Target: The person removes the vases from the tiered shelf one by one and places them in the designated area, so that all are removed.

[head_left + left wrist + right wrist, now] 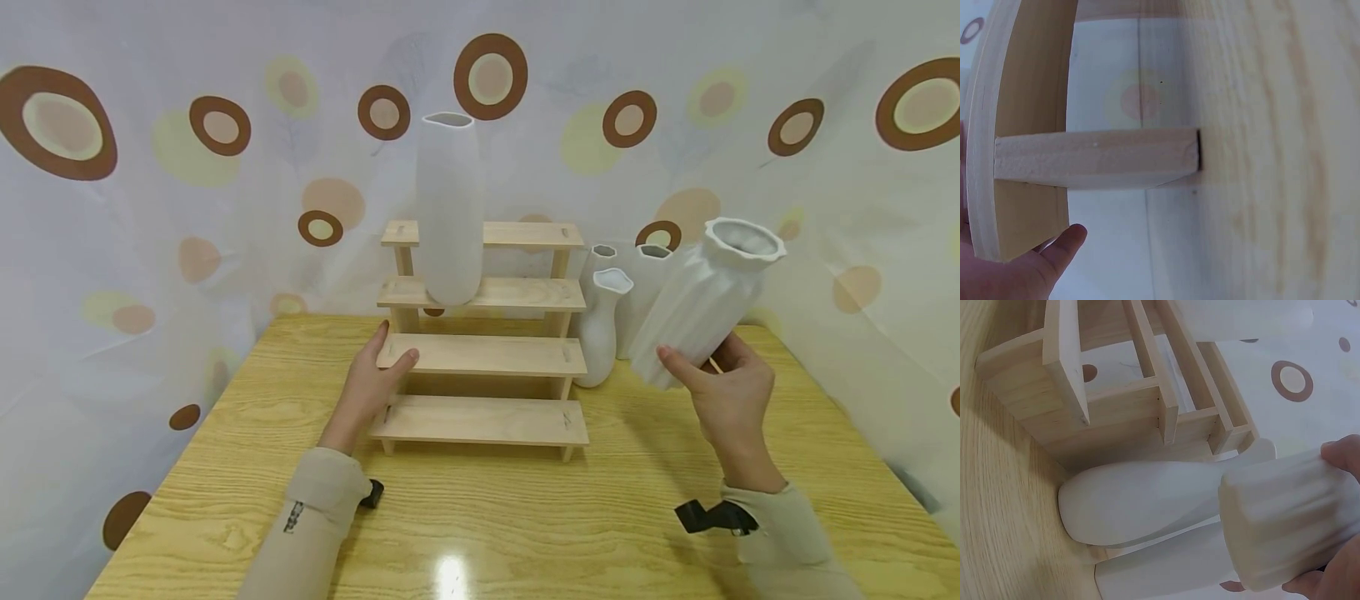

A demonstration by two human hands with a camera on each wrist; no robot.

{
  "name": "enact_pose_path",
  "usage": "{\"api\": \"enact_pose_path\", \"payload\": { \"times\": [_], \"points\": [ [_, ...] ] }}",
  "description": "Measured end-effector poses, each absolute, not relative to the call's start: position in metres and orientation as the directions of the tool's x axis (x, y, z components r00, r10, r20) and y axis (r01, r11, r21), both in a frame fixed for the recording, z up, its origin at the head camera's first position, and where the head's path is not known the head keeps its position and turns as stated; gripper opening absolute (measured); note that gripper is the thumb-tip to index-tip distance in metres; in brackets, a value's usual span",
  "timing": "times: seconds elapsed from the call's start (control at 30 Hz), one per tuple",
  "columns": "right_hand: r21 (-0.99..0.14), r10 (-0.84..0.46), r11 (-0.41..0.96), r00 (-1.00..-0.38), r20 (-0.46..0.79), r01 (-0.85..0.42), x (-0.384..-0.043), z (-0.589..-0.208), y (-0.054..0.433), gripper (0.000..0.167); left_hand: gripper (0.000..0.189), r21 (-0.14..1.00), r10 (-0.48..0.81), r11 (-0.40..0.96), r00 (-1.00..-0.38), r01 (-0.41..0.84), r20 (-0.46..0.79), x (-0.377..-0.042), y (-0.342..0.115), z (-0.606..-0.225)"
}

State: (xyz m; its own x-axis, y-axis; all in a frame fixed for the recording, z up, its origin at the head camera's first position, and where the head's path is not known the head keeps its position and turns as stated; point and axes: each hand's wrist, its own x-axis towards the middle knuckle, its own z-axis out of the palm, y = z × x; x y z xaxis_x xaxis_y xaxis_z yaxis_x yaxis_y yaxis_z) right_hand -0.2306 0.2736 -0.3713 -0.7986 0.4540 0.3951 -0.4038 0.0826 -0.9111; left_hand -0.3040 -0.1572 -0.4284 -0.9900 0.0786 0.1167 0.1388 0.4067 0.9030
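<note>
A ribbed white vase (703,300) with a wavy rim is tilted in the air, its mouth to the upper right. My right hand (731,387) grips its lower part, and the right wrist view shows the vase's base (1285,519) beside the other vases. On the left, my left hand (367,379) holds the end of the second-lowest board of a four-step wooden display stand (487,354), thumb on top. In the left wrist view this hand (1010,275) wraps a board's edge. A tall white vase (450,208) stands upright on the stand's second-highest step.
Right of the stand, a curvy white vase (600,329) stands on the wooden table (480,517), with two more white vases, one at its back (602,254) and one on its right (643,283). A patterned cloth (247,183) hangs behind and along both sides.
</note>
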Motion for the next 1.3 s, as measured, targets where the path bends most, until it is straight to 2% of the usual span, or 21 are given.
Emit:
{"api": "enact_pose_path", "payload": {
  "times": [0.67, 0.93, 1.3],
  "points": [
    [-0.920, 0.451, 0.201, -0.801, 0.392, -0.337, -0.246, -0.390, 0.278, 0.057, 0.091, 0.902, 0.076, 0.410, -0.991, 0.133, 0.111, -0.304, -0.158, -0.428],
    [-0.919, 0.459, 0.204, -0.796, 0.394, -0.337, -0.253, -0.397, 0.281, 0.057, 0.092, 0.907, 0.074, 0.402, -0.992, 0.124, 0.103, -0.304, -0.157, -0.429],
    [-0.874, 0.426, 0.361, -0.776, 0.466, -0.326, -0.257, -0.404, 0.278, 0.054, 0.093, 0.902, 0.076, 0.408, -0.990, 0.139, 0.118, -0.305, -0.158, -0.430]
  ]
}}
